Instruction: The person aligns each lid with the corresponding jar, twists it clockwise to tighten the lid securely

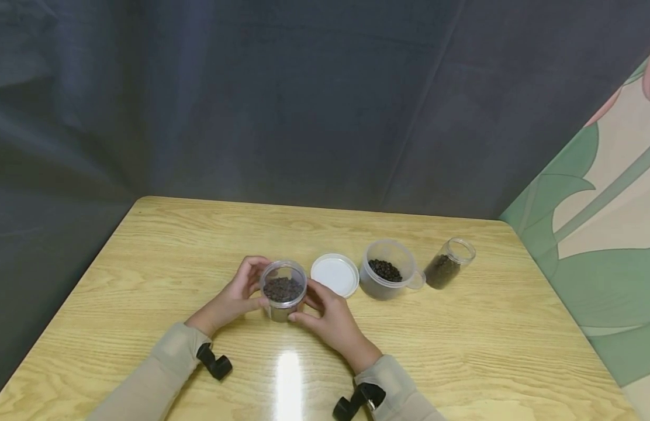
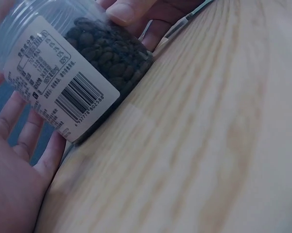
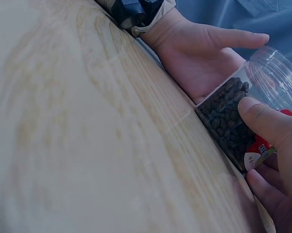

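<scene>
A clear plastic jar (image 1: pixel 280 313), its mouth uncovered, stands on the wooden table, partly filled with dark beans (image 2: pixel 109 56). Its white label (image 2: pixel 63 80) carries a barcode; a red patch shows on another side in the right wrist view. My left hand (image 1: pixel 235 295) holds the jar's left side, fingers reaching round behind it and thumb near the front. From the right, my right hand (image 1: pixel 330 316) grips the jar, with the thumb (image 3: pixel 262 116) across its wall and fingers round the back. Just right of the jar lies a round white lid (image 1: pixel 334 275).
Beyond the lid stands a translucent plastic cup (image 1: pixel 380 290) with a side handle and dark beans in it. Farther right is a clear jar (image 1: pixel 443 270) with dark contents, close to that handle. A dark curtain (image 1: pixel 304 105) hangs behind the table's back edge.
</scene>
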The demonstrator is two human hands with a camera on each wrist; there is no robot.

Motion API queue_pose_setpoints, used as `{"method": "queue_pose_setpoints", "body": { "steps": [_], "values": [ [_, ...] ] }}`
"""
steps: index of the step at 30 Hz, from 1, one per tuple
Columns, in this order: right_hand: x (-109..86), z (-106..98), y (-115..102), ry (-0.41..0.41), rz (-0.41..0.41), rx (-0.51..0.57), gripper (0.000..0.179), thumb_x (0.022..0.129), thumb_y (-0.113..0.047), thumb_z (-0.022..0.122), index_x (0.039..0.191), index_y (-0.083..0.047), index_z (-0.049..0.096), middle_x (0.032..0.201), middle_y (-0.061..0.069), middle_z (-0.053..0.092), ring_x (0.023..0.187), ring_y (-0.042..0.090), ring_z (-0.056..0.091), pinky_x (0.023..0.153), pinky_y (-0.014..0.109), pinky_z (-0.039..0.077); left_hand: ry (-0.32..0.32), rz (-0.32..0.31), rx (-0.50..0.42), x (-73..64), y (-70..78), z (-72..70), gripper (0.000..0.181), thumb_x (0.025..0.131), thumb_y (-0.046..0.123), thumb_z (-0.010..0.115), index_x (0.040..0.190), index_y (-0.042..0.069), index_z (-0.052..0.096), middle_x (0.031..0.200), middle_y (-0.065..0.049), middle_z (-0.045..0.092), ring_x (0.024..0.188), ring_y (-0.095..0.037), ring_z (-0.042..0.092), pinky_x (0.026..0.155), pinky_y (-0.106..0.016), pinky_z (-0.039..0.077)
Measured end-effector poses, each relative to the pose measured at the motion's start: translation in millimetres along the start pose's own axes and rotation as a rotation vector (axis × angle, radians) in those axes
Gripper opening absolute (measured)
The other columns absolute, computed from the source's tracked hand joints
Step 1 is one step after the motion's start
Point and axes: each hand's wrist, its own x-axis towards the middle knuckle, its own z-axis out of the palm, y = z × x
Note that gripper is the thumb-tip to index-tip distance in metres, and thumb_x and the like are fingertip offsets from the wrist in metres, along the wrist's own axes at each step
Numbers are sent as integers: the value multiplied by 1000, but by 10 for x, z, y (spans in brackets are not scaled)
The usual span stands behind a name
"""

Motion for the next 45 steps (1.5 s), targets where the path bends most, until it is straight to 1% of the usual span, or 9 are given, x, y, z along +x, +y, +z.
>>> {"method": "queue_pose_setpoints", "body": {
  "steps": [4,10,13,18,21,28,36,41,45],
  "values": [
    [4,0,4,-7,9,1,75,83,-16,84,148,-1,48,145,16,55,128,27,59,101,26,49,9,10,10,13,7,13,75,95,35,71,141,-3,25,139,-33,35,132,-14,45,109,-22,40],
    [3,-1,10,-2,13,8,75,83,-16,84,148,-2,48,145,16,54,128,27,59,102,26,49,13,-13,28,17,33,14,69,98,32,68,146,-1,29,145,-29,38,135,-11,44,110,-21,39],
    [-2,3,9,6,14,19,75,83,-14,84,148,-2,49,145,18,54,128,29,59,102,28,49,5,-31,46,11,40,1,62,102,23,63,151,1,31,148,-28,39,137,-17,44,112,-22,37],
    [-14,19,18,15,26,42,75,80,-7,85,146,1,49,144,21,54,127,32,59,102,31,49,-23,-58,70,-3,47,-7,56,105,9,54,156,1,30,155,-25,36,142,-35,39,112,-24,37],
    [-23,23,31,9,29,44,75,81,-9,85,146,0,49,144,20,55,126,31,60,102,30,49,-31,-62,47,-23,26,-8,57,107,14,52,157,4,29,157,-22,34,143,-33,39,112,-24,37],
    [-22,21,35,6,7,45,73,82,-12,85,146,-1,50,144,19,55,126,30,60,102,29,49,-10,-38,-38,-31,-4,-6,72,102,30,63,155,7,19,148,-21,35,138,-22,40,114,-21,33],
    [-5,23,-72,16,27,13,76,78,-1,85,145,6,48,143,24,54,126,34,59,101,33,50,9,0,8,-14,-30,1,64,101,26,65,147,2,27,145,-6,42,136,-11,42,112,-21,36],
    [-4,0,-239,11,25,21,73,78,6,82,141,13,47,140,31,53,124,42,59,101,40,50,27,-35,48,-10,-2,7,61,102,21,63,150,4,30,146,-14,43,135,-13,46,111,-22,38],
    [-2,8,-171,20,38,9,74,78,3,84,143,9,48,141,27,54,125,38,59,101,36,50,31,-80,111,-3,42,11,55,105,18,57,154,9,33,149,-18,44,135,-23,47,110,-24,39]
  ]
}}
